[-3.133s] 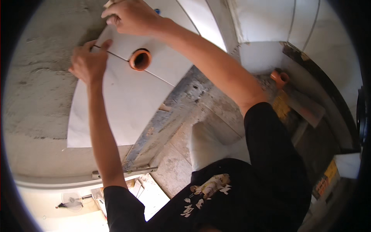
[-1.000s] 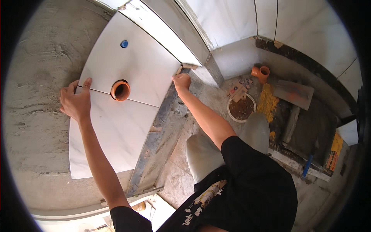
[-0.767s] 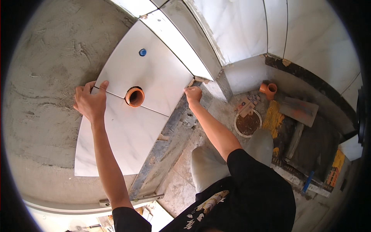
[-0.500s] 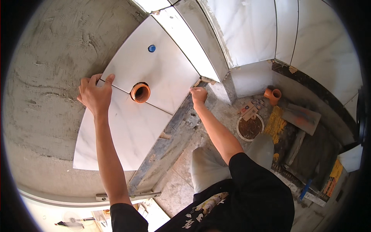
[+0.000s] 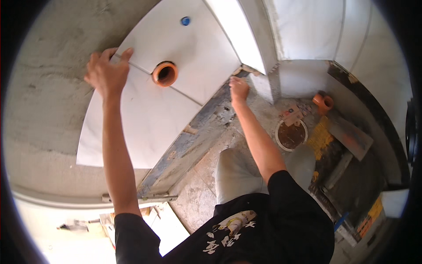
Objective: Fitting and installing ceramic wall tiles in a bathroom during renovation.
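Two white marbled wall tiles stand against the grey wall, an upper tile (image 5: 198, 48) and a lower tile (image 5: 132, 119), with a thin joint between them. An orange pipe end (image 5: 165, 74) pokes through a cutout at that joint. Higher up, a blue plug (image 5: 185, 20) sits in a small round hole. My left hand (image 5: 107, 72) grips the tiles' upper edge at the joint, thumb on the face, fingers over the edge. Close to the lower edge of the upper tile, my right hand (image 5: 239, 90) is closed; whatever its fingers hold is hidden.
A dark ledge strip (image 5: 189, 132) runs below the tiles. On the floor to the right are a round bucket (image 5: 292, 135) of brown material, an orange pipe fitting (image 5: 323, 102), a flat trowel (image 5: 351, 137) and a dark mortar tray (image 5: 351, 176). Tiled wall (image 5: 307, 31) rises beyond.
My view has shifted, so the tiles sit higher in the picture. The left hand keeps its place on the edge. My right hand stays near the upper tile's lower corner, its wrist turned slightly.
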Motion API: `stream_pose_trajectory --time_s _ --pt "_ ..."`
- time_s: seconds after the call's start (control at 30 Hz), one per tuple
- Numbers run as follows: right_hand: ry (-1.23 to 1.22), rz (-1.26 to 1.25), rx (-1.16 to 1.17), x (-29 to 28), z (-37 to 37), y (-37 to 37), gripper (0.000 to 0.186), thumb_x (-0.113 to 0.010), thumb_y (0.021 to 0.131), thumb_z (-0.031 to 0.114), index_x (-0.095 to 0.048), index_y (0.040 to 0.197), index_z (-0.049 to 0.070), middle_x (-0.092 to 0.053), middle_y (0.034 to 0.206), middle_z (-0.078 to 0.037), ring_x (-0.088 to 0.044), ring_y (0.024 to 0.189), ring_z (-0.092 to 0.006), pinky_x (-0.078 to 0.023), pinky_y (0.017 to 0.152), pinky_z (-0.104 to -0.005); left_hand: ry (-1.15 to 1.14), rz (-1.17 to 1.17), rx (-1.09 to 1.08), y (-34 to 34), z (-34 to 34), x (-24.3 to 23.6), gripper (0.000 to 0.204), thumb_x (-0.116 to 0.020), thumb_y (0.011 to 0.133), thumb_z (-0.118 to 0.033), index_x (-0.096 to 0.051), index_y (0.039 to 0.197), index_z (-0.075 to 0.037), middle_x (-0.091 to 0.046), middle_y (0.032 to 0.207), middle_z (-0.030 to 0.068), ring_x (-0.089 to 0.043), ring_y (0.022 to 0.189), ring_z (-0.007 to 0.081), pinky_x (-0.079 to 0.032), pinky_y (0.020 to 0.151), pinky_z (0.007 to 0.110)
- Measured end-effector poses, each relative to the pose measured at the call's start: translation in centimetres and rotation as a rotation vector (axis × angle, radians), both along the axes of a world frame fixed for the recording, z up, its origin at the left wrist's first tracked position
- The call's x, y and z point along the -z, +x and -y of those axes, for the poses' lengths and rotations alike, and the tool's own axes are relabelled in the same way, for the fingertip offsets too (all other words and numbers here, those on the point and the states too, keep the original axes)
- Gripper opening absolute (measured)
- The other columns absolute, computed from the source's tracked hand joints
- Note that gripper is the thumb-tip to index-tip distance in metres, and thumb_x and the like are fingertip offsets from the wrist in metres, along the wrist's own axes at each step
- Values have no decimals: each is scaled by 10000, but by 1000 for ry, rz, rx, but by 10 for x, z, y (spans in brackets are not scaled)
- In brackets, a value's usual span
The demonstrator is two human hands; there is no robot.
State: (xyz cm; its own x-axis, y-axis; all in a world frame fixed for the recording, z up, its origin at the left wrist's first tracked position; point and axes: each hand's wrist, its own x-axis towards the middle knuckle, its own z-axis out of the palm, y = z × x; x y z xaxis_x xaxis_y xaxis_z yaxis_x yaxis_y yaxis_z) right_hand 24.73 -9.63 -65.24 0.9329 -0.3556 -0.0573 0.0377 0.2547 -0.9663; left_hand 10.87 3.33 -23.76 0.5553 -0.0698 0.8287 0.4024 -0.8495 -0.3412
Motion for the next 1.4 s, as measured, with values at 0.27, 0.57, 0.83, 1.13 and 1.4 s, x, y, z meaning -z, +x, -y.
stream_pose_trajectory --time_s 0.27,0.57,0.83,1.13,1.4 --pt "249 -74 13 -17 14 -41 219 -546 806 16 -728 928 15 -687 829 -94 -630 705 -194 -491 667 -309 34 3 40 -6 -13 3 446 -753 714 -554 -734 939 -169 -595 960 52 -551 994 265 -342 845 467" --pt "-210 999 -95 -274 46 -31 107 -653 831 100 -672 894 15 -662 818 -102 -631 761 -201 -493 702 -312 3 -16 -31 -8 -12 0 533 -707 734 -625 -726 977 -151 -607 1012 50 -559 1041 255 -350 899 494" --pt "-1058 1337 -492 -430 29 -38 197 -695 745 105 -719 921 19 -691 907 -197 -659 891 -335 -512 782 -416 -30 49 69 -15 -11 1 392 -749 730 -485 -725 972 -177 -598 1010 13 -566 1022 233 -357 845 454" --pt "-1094 1148 -736 -438 -4 -17 246 -735 735 167 -730 973 103 -713 921 -97 -667 898 -273 -516 788 -373 -149 -1 98 -16 -4 1 381 -714 783 -447 -705 1020 -149 -588 1046 21 -554 1058 235 -374 884 476" --pt "-1235 1135 -804 -461 0 -28 277 -767 698 136 -730 948 22 -711 926 -169 -667 852 -264 -503 776 -361 -81 -10 66 -19 -21 -2 403 -723 812 -364 -658 1178 -208 -586 1196 28 -547 1149 241 -417 890 500"
